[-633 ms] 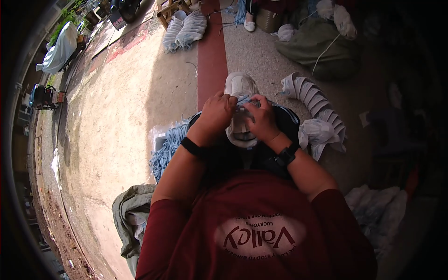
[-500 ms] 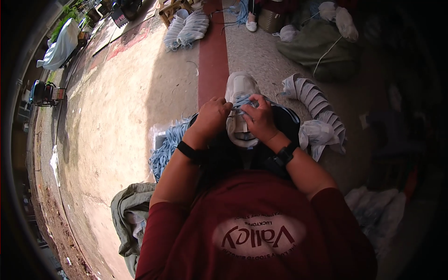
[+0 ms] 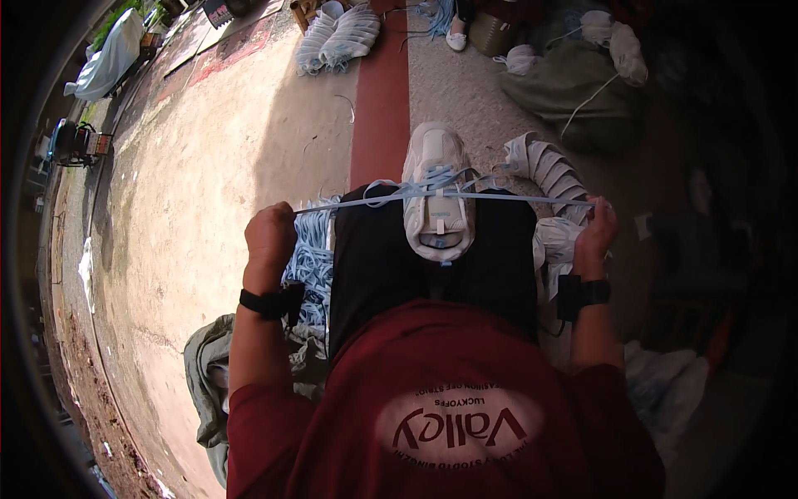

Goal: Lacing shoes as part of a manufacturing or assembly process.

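Observation:
A white sneaker (image 3: 438, 187) lies on my lap, toe pointing away from me. A pale blue lace (image 3: 499, 198) runs through its eyelets and stretches taut to both sides. My left hand (image 3: 271, 235) is fisted around the lace's left end, out beyond my left knee. My right hand (image 3: 598, 226) grips the right end, pulled out past my right knee. Both wrists wear black bands.
A heap of pale blue laces (image 3: 309, 258) lies by my left thigh. A row of white sneakers (image 3: 549, 170) sits to the right, more pairs (image 3: 341, 37) far ahead. Green sacks (image 3: 565, 83) lie at the back right, a grey-green cloth (image 3: 208, 374) at lower left.
My hands were together over the sneaker, working at the lace. They have swung apart to either side, drawing the lace tight.

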### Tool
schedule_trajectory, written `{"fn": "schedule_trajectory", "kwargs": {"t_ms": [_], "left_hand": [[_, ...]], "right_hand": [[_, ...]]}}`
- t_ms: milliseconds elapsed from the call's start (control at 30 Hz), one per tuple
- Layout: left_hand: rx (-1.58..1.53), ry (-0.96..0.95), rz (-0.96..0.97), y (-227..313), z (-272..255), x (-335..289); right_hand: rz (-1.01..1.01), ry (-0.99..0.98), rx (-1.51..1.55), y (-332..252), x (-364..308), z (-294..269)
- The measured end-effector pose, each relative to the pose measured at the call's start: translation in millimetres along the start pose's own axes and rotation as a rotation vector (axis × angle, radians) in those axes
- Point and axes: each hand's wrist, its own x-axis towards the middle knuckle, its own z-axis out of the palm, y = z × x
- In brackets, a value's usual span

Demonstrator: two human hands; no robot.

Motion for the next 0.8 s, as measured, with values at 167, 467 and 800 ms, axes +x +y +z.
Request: {"fn": "schedule_trajectory", "kwargs": {"t_ms": [167, 467, 800], "left_hand": [[0.203, -0.199, -0.537, -148, 3, -58], [-0.648, -0.127, -0.008, 79, 40, 23], [-1.113, -0.152, -0.169, 142, 67, 40]], "right_hand": [[0.235, 0.313, -0.18, 60, 70, -194], [0.131, -0.784, -0.277, -3, -35, 75], [0.393, -0.713, -0.002, -11, -77, 149]]}}
